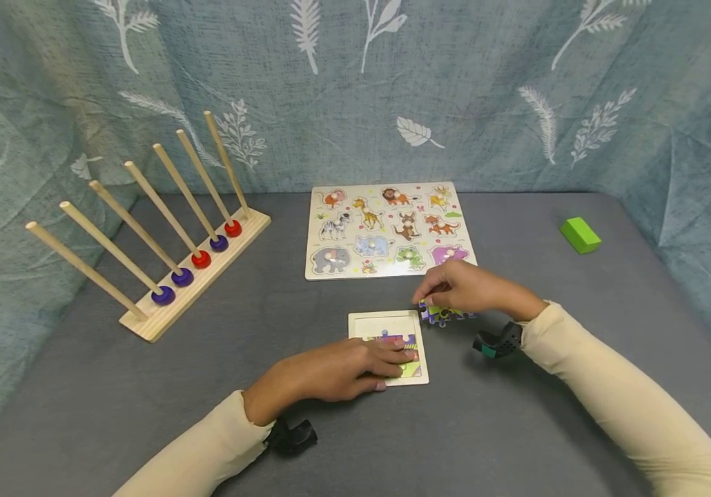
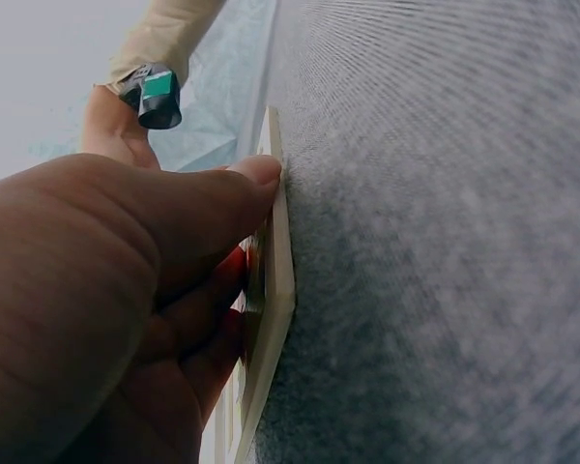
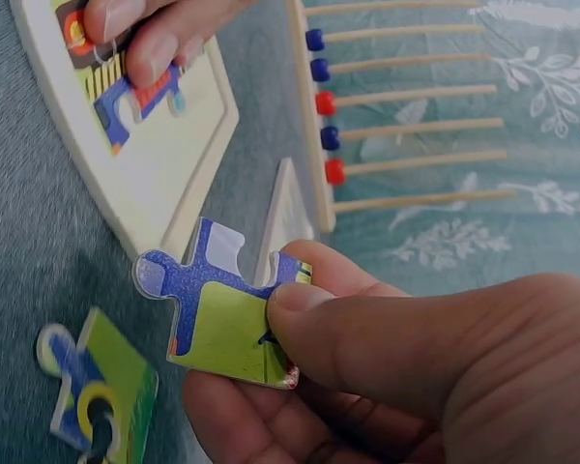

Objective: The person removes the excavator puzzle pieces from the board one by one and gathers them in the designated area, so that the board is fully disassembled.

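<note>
A square wooden puzzle tray lies on the table, its near part filled with joined jigsaw pieces and its far part bare. My left hand rests on those pieces with outstretched fingers, the thumb on the tray's edge. Just off the tray's right corner, my right hand pinches a green and purple jigsaw piece between thumb and fingers, held up off the table. Below it another loose jigsaw piece lies beside the tray, partly cut off in the right wrist view.
Behind the tray lies an animal peg puzzle board. At the left stands a wooden rack with upright rods and several red and purple beads. A green block sits at the far right. A patterned curtain hangs along the back.
</note>
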Demonstrator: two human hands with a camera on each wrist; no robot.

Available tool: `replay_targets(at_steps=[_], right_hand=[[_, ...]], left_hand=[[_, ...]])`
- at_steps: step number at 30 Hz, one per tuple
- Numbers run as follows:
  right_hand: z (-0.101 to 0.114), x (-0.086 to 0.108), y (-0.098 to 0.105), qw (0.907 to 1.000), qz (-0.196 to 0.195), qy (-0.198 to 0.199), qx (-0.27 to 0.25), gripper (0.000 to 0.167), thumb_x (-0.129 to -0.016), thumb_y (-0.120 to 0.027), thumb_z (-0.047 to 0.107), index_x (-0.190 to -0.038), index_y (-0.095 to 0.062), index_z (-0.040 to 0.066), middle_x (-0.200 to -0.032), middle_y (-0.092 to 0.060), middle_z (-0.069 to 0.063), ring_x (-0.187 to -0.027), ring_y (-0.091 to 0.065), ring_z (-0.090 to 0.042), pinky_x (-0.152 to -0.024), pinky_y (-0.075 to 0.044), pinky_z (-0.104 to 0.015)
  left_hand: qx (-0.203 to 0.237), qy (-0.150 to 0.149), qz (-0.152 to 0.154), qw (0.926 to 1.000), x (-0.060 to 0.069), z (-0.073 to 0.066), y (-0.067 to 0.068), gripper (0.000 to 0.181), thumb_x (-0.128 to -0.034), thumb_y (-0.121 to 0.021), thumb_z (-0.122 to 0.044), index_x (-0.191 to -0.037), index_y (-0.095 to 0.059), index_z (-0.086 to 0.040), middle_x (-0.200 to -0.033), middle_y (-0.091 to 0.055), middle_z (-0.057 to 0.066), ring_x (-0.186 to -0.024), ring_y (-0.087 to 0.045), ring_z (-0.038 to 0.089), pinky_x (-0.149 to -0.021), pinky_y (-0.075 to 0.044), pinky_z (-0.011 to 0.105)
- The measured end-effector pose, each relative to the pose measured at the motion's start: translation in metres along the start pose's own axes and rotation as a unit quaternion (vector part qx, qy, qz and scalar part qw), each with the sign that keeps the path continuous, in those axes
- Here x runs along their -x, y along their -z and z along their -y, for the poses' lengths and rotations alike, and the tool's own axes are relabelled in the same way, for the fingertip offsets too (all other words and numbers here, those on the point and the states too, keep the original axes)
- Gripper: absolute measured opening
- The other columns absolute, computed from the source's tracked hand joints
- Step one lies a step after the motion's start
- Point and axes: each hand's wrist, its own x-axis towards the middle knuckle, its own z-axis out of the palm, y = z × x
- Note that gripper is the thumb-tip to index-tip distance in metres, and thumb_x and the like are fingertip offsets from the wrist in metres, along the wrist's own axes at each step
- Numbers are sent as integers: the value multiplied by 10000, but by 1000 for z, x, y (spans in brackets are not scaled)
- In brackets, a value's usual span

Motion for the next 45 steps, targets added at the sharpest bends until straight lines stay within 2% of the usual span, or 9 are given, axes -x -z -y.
replay_targets(at_steps=[5, 9, 15, 25, 34, 45], right_hand=[[-5, 6, 6, 9999, -59, 65, 72, 176, -905, -590, -101, -1001, -732, -59, -886, -711, -70, -695, -567, -117, -632, -491, -263], [-8, 12, 11, 9997, -116, 79, 216, 183, -909, -584, -97, -1007, -733, -56, -939, -710, -83, -723, -572, -118, -653, -494, -271], [-11, 21, 18, 9996, -105, -173, 205, 172, -912, -592, -85, -1004, -734, -52, -958, -712, -87, -781, -594, -127, -696, -506, -276], [-17, 31, 28, 9981, -97, -399, 461, 170, -913, -590, -83, -997, -731, -42, -942, -700, -61, -756, -565, -126, -658, -487, -282], [-25, 41, 34, 9961, -139, -803, 332, 172, -917, -580, -83, -999, -728, -49, -943, -710, -86, -748, -576, -128, -629, -502, -282], [-27, 48, 38, 9956, 125, -852, 377, 167, -912, -582, -82, -981, -729, -45, -886, -706, -54, -704, -557, -94, -612, -491, -262]], left_hand=[[14, 18, -10, 10000, 0, 1, -1, 339, -959, -603, -58, -1295, -623, -21, -1478, -439, 52, -1407, -311, 206, -1131, -247, 313], [6, 67, 1, 10000, 0, 1, 0, 341, -965, -599, -70, -1304, -618, -29, -1482, -434, 43, -1409, -305, 196, -1129, -248, 309], [59, 71, -21, 10000, 0, 2, 0, 344, -966, -597, -70, -1308, -615, -30, -1483, -432, 41, -1413, -295, 206, -1133, -241, 312], [42, 128, 46, 9999, 0, 1, 0, 349, -976, -583, -78, -1322, -603, -34, -1495, -415, 28, -1422, -275, 191, -1137, -225, 307], [26, 39, 35, 10000, 0, 1, 1, 349, -969, -589, -64, -1315, -606, -25, -1484, -432, 47, -1414, -298, 211, -1133, -243, 317], [-67, -26, -14, 10000, 0, 1, -1, 343, -972, -588, -71, -1310, -609, -13, -1483, -435, 59, -1412, -303, 223, -1134, -234, 310]])
